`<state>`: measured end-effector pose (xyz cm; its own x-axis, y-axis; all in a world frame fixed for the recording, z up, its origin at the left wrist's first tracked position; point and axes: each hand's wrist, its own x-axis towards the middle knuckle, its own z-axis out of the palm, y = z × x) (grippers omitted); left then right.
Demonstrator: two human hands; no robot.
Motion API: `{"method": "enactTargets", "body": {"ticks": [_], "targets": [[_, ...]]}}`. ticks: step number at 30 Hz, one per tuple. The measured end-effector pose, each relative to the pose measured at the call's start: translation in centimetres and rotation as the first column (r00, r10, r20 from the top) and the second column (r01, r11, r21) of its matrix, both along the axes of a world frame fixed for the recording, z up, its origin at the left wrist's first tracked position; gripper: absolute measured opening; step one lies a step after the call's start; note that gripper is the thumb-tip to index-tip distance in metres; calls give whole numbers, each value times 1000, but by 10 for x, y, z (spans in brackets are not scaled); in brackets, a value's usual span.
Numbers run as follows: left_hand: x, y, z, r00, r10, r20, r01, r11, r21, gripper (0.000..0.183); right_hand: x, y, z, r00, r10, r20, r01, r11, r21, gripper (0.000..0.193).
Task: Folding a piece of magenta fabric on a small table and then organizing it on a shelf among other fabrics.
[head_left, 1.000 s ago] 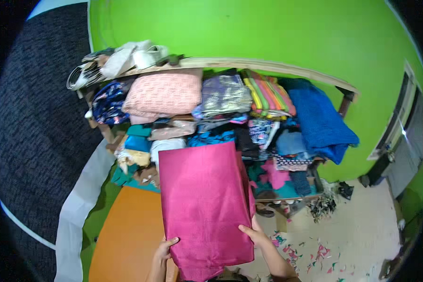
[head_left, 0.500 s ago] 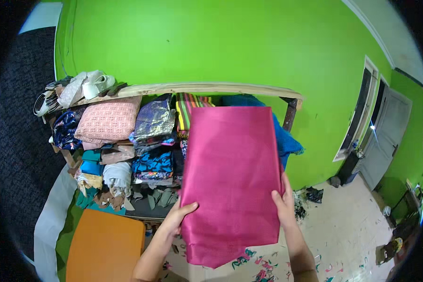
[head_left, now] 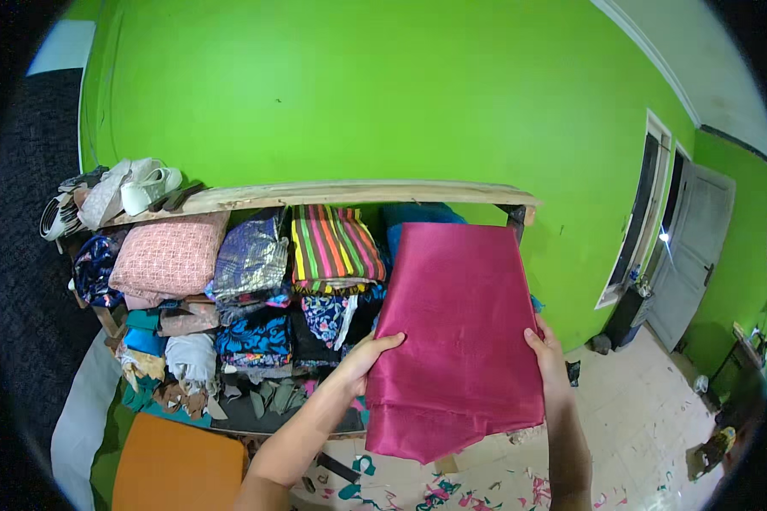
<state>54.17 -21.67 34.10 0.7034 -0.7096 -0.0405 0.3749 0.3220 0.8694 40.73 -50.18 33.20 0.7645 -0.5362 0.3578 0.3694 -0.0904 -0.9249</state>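
A folded piece of shiny magenta fabric [head_left: 460, 332] is held up before me, its lower edge uneven. My left hand [head_left: 365, 362] grips its left edge, thumb on the front and fingers behind. On the opposite edge my right hand [head_left: 550, 353] holds it the same way. Behind the fabric stands a wooden shelf [head_left: 358, 194] packed with folded cloth. Blue fabric [head_left: 422, 213] on the shelf is partly covered by the magenta piece. Left of it lies a striped multicoloured cloth [head_left: 334, 247].
A pink textured bundle [head_left: 170, 255] and a shiny blue-silver cloth [head_left: 251, 260] fill the upper shelf. White shoes [head_left: 152, 187] sit on top at the left. An orange panel [head_left: 175, 468] stands at lower left. Fabric scraps [head_left: 443, 494] litter the tiled floor.
The magenta fabric has shifted right in the view with both hands still on it. More of the striped cloth and the shelf beside it now shows.
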Motion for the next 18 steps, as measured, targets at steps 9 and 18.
{"method": "enactTargets", "body": {"ticks": [9, 18], "targets": [[89, -48, 27, 960, -128, -249, 107, 990, -93, 37, 38, -5, 60, 998, -56, -19, 50, 972, -228, 67], [124, -104, 44, 950, -92, -298, 18, 970, -243, 40, 43, 76, 76, 953, -301, -27, 4, 101, -995, 64]]}}
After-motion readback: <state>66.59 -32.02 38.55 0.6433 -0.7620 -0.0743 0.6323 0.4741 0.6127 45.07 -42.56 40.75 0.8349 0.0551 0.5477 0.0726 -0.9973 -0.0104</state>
